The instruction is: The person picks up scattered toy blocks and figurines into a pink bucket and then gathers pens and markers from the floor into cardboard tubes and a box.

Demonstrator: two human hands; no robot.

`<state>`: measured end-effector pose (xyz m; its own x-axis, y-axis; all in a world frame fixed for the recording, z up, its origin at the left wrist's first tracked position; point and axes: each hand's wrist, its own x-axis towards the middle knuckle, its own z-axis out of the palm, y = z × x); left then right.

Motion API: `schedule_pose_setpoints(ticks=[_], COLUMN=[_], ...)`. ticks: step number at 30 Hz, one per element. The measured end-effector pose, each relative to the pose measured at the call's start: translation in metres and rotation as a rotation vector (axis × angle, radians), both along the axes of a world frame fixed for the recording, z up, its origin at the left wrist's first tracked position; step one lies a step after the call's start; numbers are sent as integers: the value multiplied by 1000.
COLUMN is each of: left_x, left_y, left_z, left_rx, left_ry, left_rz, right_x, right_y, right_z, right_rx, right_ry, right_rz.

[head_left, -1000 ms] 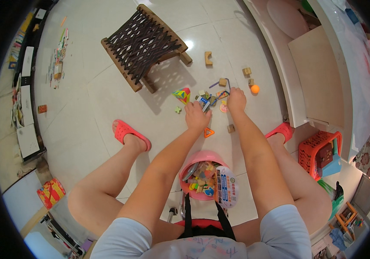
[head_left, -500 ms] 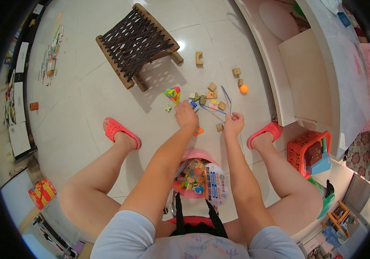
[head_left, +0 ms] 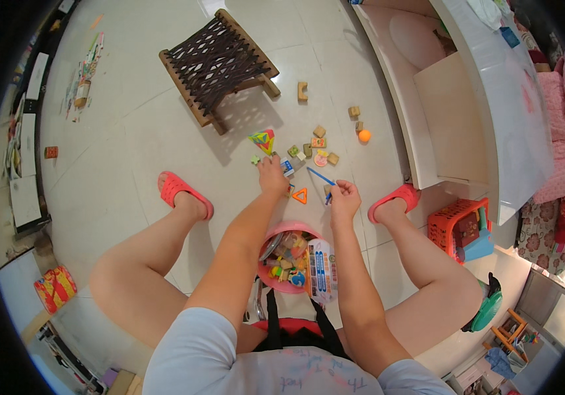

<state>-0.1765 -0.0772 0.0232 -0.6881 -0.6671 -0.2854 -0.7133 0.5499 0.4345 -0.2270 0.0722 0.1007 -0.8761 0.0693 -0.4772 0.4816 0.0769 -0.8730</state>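
My right hand (head_left: 345,199) is closed, pinching a thin blue stick (head_left: 320,176) that slants up and to the left from its fingers. By the thumb side of that hand, a wooden block (head_left: 328,189) is partly covered. My left hand (head_left: 272,176) has its fingers bent against a small blue-and-white box (head_left: 287,168); the fingertips are partly hidden. Just beyond it stands a multicoloured pyramid puzzle (head_left: 264,140), with a green clover-shaped piece (head_left: 255,160) on the left. An orange triangle frame (head_left: 300,195) lies between my hands, and several wooden blocks (head_left: 333,158) lie past them.
A pink bucket (head_left: 287,226) of toys with a printed lid (head_left: 322,271) stands between my legs. Ahead is a woven-top wooden stool (head_left: 220,62). An orange ball (head_left: 364,135) rests near a cabinet (head_left: 457,112). An orange basket (head_left: 446,227) sits at right, pencils (head_left: 90,69) far left.
The blue stick has swung in closer to my right hand, and a second thin length beside it no longer shows. My left hand and the blue-and-white box have shifted slightly left and nearer.
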Motion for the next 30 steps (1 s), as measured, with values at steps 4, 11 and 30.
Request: schedule_pose_setpoints(ticks=[4, 11, 30], left_x=[6, 42, 159], left_y=[-5, -11, 70], left_z=[18, 51, 149], left_rx=[119, 247, 331], left_ry=[-24, 101, 11], left_rz=[95, 143, -332], right_x=[2, 23, 113], right_y=[10, 19, 88], right_z=[16, 117, 93], right_rx=[-2, -53, 350], right_ry=[27, -74, 57], right_rz=[102, 392, 1054])
